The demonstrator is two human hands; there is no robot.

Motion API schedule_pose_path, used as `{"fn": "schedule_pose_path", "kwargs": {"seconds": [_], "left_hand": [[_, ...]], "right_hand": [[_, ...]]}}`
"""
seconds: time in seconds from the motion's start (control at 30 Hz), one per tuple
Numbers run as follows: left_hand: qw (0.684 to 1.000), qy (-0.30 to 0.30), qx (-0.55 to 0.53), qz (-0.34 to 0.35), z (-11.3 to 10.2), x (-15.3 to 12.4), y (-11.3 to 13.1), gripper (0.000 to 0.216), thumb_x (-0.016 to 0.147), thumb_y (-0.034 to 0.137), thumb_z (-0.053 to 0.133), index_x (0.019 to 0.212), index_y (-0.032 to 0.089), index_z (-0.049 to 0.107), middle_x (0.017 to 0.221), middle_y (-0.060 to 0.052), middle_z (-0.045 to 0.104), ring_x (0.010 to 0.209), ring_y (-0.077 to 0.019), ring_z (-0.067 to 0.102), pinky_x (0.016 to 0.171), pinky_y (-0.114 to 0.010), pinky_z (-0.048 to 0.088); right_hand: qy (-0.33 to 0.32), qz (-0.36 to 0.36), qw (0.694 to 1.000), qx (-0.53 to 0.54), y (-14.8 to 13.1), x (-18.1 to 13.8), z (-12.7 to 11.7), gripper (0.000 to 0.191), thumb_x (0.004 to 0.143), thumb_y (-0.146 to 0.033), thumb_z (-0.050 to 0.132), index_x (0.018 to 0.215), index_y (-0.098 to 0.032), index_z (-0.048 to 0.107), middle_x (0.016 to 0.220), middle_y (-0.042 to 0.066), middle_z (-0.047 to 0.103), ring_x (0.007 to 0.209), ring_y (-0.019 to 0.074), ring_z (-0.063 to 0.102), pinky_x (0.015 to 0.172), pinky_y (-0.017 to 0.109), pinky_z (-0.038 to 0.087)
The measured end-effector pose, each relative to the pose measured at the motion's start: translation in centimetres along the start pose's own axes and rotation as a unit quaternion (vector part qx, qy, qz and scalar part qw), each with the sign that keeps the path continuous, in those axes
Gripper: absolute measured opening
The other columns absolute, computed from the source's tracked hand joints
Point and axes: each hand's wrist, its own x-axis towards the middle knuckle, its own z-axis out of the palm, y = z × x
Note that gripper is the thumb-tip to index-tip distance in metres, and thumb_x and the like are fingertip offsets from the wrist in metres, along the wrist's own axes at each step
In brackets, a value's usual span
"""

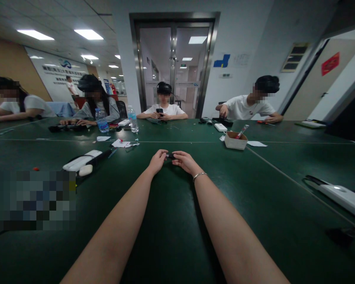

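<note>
Both arms stretch forward over the dark green table (171, 236), and my hands meet near its middle. Between them is a small black stick with a silvery end (169, 156), which looks like a USB drive. The fingertips of my left hand (158, 161) pinch its silvery end. My right hand (185, 161), with a bracelet (199, 176) at the wrist, grips the black end between thumb and fingers. Fingers cover much of the stick, so its exact shape is hidden.
A small cardboard box (235, 142) holds a slim tool. White power strips (82, 160) lie left and right. Water bottles (133, 120), paper scraps (122, 143) and a white charger (220, 127) are farther back. Several people sit across the table, one holding a phone (159, 111).
</note>
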Motion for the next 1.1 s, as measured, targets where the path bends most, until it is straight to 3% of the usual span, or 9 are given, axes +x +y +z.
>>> {"fn": "schedule_pose_path", "kwargs": {"seconds": [0.1, 0.4, 0.5, 0.87, 1.1], "left_hand": [[1.0, 0.006, 0.003, -0.005, -0.08, 0.05, -0.17, 0.025, 0.08, 0.027, 0.05, 0.102, 0.018, 0.058, 0.084, -0.004, 0.058, 0.066, -0.0121, 0.052, 0.056, -0.022, 0.04], [1.0, -0.003, -0.018, -0.014, -0.03, -0.12, 0.22, 0.026, 0.083, 0.029, 0.049, 0.104, 0.016, 0.057, 0.074, -0.002, 0.057, 0.062, -0.0115, 0.052, 0.056, -0.022, 0.041], [1.0, -0.009, -0.007, 0.005, 0.02, -0.23, 0.33, 0.025, 0.08, 0.025, 0.053, 0.103, 0.017, 0.059, 0.079, -0.003, 0.058, 0.067, -0.0116, 0.053, 0.06, -0.022, 0.042], [1.0, -0.018, -0.013, -0.011, 0.12, -0.44, 0.69, 0.025, 0.082, 0.03, 0.049, 0.102, 0.016, 0.058, 0.069, -0.001, 0.056, 0.06, -0.0114, 0.051, 0.058, -0.022, 0.041], [1.0, -0.019, -0.007, 0.0, 0.07, -0.39, 0.5, 0.025, 0.083, 0.025, 0.048, 0.103, 0.017, 0.059, 0.075, -0.003, 0.058, 0.066, -0.0126, 0.054, 0.057, -0.022, 0.042]], "right_hand": [[0.0, -0.002, 1.0, 0.001, 0.09, 0.12, -0.1, 0.013, 0.08, -0.001, 0.057, 0.087, -0.012, 0.061, 0.076, 0.006, 0.067, 0.054, 0.0117, 0.064, 0.057, 0.023, 0.056], [-0.004, -0.004, 1.0, 0.004, 0.1, 0.14, -0.22, 0.012, 0.079, -0.003, 0.06, 0.086, -0.012, 0.062, 0.077, 0.006, 0.066, 0.055, 0.0117, 0.063, 0.056, 0.023, 0.056], [-0.002, -0.003, 1.0, 0.006, 0.17, 0.19, -0.25, 0.012, 0.08, -0.002, 0.06, 0.086, -0.012, 0.062, 0.076, 0.006, 0.066, 0.054, 0.0114, 0.063, 0.056, 0.024, 0.056], [0.001, -0.003, 1.0, 0.003, 0.01, -0.02, 0.0, 0.014, 0.08, 0.0, 0.056, 0.084, -0.012, 0.062, 0.073, 0.005, 0.065, 0.054, 0.0115, 0.062, 0.056, 0.024, 0.055], [-0.003, -0.003, 1.0, 0.002, 0.1, 0.12, -0.12, 0.012, 0.079, -0.002, 0.059, 0.083, -0.012, 0.062, 0.072, 0.005, 0.066, 0.054, 0.0116, 0.063, 0.055, 0.023, 0.056]]}}
